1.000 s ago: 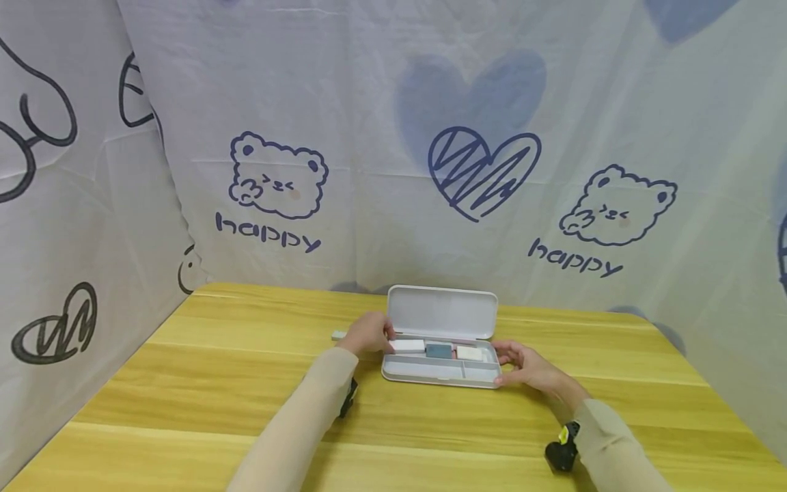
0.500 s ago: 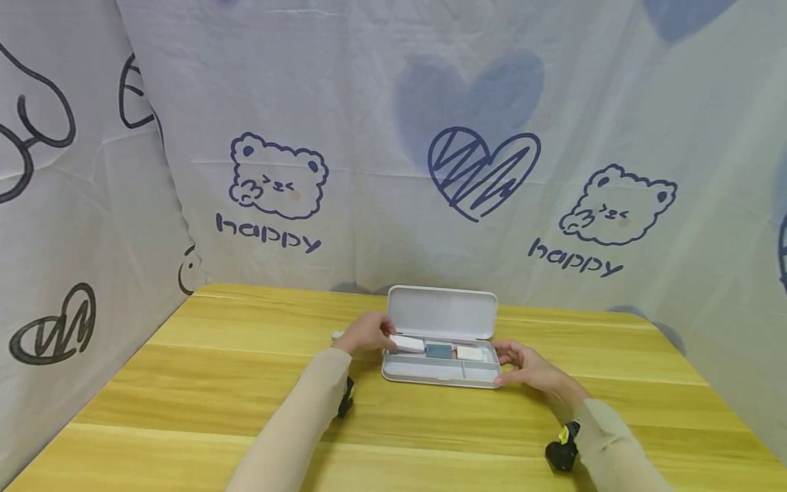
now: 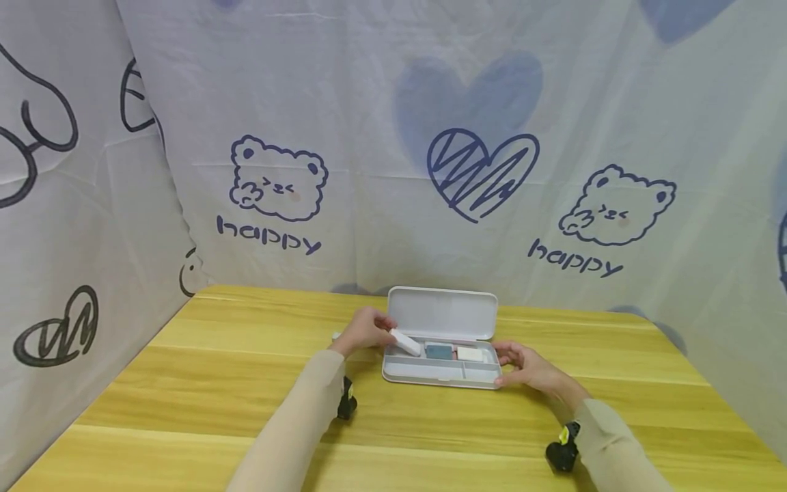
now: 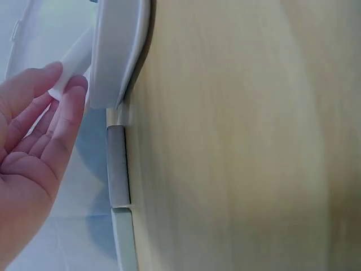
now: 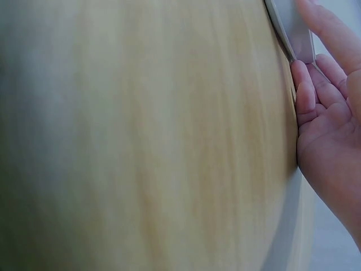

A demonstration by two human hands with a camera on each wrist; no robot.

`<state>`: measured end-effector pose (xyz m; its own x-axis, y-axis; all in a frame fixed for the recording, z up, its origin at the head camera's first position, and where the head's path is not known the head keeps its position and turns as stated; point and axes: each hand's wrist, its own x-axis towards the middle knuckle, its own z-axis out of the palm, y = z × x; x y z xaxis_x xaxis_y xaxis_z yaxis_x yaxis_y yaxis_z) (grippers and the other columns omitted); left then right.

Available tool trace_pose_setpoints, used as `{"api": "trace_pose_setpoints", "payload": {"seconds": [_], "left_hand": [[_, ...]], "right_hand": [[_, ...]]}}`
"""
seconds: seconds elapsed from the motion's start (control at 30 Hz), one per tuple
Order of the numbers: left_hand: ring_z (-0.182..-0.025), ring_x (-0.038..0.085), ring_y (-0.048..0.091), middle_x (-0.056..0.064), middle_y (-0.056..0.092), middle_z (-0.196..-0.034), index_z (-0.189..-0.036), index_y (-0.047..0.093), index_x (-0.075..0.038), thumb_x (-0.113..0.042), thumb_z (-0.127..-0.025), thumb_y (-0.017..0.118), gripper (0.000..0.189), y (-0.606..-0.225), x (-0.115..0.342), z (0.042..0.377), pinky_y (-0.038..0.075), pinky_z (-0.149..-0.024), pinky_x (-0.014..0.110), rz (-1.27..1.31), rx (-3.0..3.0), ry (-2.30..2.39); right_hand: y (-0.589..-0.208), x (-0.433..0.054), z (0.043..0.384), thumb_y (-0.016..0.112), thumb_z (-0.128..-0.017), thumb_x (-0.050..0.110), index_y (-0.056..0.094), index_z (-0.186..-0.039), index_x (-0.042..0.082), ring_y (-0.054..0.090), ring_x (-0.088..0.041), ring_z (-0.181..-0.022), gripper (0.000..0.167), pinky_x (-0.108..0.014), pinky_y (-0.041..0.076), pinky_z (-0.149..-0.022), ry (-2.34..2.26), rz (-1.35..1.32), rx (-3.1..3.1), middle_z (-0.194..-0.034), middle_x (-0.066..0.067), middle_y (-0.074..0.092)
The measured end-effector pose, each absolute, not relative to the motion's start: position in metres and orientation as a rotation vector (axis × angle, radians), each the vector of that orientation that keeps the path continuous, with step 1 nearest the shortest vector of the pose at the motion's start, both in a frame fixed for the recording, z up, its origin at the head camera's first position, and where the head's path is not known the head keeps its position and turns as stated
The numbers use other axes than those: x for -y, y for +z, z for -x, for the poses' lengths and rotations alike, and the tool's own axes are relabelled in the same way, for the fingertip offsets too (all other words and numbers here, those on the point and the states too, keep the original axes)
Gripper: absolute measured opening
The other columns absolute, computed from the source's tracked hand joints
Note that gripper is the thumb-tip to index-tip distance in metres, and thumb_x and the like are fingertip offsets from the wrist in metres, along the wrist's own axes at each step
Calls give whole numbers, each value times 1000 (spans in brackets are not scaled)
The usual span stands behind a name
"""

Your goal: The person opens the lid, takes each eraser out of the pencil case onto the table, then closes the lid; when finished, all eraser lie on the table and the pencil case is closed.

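An open white pencil case (image 3: 424, 377) lies on the table with its lid (image 3: 443, 313) raised at the back. At its left end, my left hand (image 3: 367, 329) pinches one end of a white eraser (image 3: 406, 343) between thumb and fingers. That eraser slants over the rear compartment, its far end lower. In the left wrist view the thumb (image 4: 48, 76) and fingertips meet on it. Farther right in the rear compartment lie a blue-grey eraser (image 3: 439, 351) and a cream-white one (image 3: 470, 354). My right hand (image 3: 531, 369) grips the case's right end, thumb at the front corner.
Past the case's left end, a grey block (image 4: 118, 166) and a pale green block (image 4: 124, 240) lie in line on the wooden table (image 3: 203, 396). A white printed cloth (image 3: 381, 137) hangs close behind the table. Dividers split the case into compartments.
The white eraser, lying level in the rear compartment before, is now lifted at its left end and tilted. My left hand has risen slightly with it; the right hand stays put.
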<state>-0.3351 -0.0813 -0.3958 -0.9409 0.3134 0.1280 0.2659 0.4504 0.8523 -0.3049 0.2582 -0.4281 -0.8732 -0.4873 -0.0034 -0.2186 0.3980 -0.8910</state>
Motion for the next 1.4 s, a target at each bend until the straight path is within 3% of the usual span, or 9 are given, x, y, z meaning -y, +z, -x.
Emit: {"api": "trace_pose_setpoints", "payload": {"seconds": [0.5,1.4], "left_hand": [[-65,19,60,21,62,-89,-99,60,13,9,-71,67,29,-391,94,332,51,-66,37,-330,-2411,1874],[-72,14,63,28,59,-101,-109,52,18,12,-77,60,33,-381,173,325,50,-70,30,-252,-2397,2016]], "right_hand": [[-429,-257,305,73,-74,12,34,-128,-11,45,-25,-97,70,-27,37,-76,-1468,587,-2406,-117,-22,49],[-428,-256,305,73,-74,11,34,-127,-11,46,-25,-97,70,-26,38,-75,-1474,580,-2400,-117,-22,49]]}}
